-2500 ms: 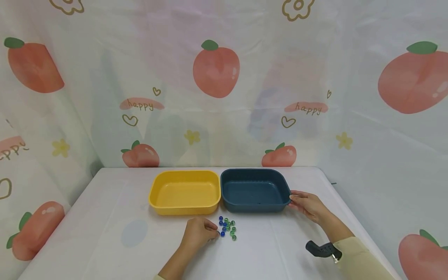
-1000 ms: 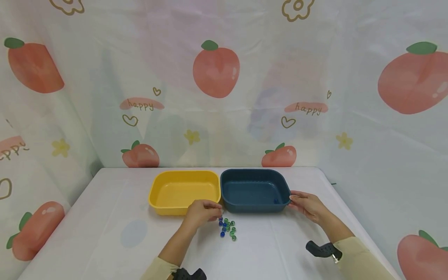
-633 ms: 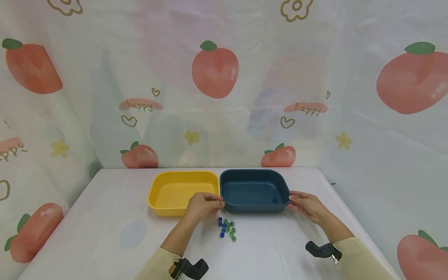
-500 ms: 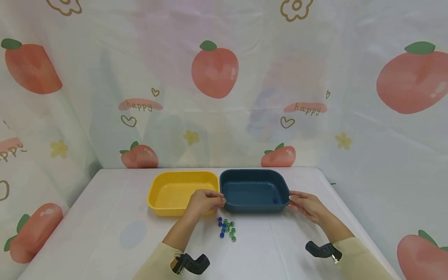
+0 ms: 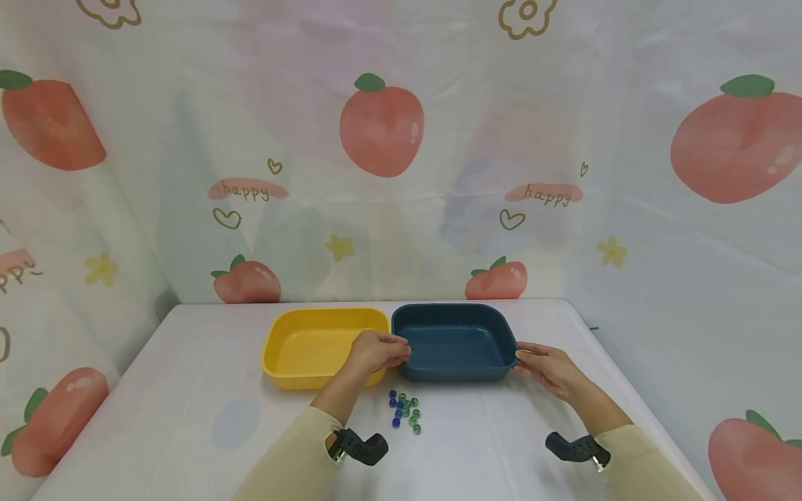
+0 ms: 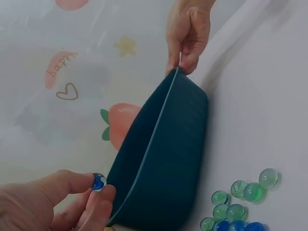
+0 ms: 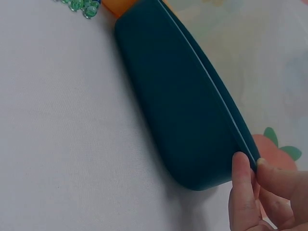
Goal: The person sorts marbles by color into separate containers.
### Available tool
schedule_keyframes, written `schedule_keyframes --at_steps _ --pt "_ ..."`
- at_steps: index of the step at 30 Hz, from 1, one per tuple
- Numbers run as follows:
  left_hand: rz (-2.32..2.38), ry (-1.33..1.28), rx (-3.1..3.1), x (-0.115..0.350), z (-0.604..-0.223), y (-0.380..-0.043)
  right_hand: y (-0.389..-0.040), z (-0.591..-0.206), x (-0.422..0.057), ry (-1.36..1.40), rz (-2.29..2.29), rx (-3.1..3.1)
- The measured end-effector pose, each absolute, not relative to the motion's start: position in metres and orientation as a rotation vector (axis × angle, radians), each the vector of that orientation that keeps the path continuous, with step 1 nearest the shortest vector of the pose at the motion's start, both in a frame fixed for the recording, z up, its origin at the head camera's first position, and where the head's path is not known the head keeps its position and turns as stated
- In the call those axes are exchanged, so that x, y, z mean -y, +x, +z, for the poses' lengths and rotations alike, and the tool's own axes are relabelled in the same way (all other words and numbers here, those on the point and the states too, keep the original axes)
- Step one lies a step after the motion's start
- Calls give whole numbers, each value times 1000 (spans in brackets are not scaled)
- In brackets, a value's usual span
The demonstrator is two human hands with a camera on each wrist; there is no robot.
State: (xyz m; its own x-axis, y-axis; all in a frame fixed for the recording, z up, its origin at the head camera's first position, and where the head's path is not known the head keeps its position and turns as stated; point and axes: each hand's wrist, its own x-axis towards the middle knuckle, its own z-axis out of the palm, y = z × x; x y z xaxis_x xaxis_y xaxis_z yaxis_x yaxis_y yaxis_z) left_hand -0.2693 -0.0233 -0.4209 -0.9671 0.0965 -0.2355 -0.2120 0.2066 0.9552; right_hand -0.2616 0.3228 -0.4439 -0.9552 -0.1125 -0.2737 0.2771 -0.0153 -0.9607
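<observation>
My left hand (image 5: 374, 350) is over the near left corner of the dark blue bin (image 5: 457, 376). Its thumb and fingers pinch a glass marble (image 6: 98, 182), clear with blue inside, just by the rim in the left wrist view. At the opposite end, my right hand (image 5: 550, 367) grips the bin's near right corner, the thumb (image 7: 274, 179) on the rim and fingers against the outer wall. Several green marbles (image 5: 416, 429) and blue marbles (image 5: 396, 422) lie in a loose cluster on the table in front of the bins.
A yellow bin (image 5: 301, 382) stands directly left of the blue one, partly behind my left forearm. Both rest on a table (image 5: 476, 445) with a white cloth. A fruit-printed curtain (image 5: 438, 229) hangs behind and at the sides.
My left hand has risen from beside the marble cluster to the blue bin's left corner, carrying a marble. A blue marble appeared in the bin's right part, now unseen. My right hand has stayed put.
</observation>
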Motion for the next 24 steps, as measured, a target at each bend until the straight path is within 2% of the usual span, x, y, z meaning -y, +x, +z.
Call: schedule_keyframes --at_steps 24 --pt "1300 -130 -2625 -33 -421 -299 -260 -445 -324 159 -2047 -2017"
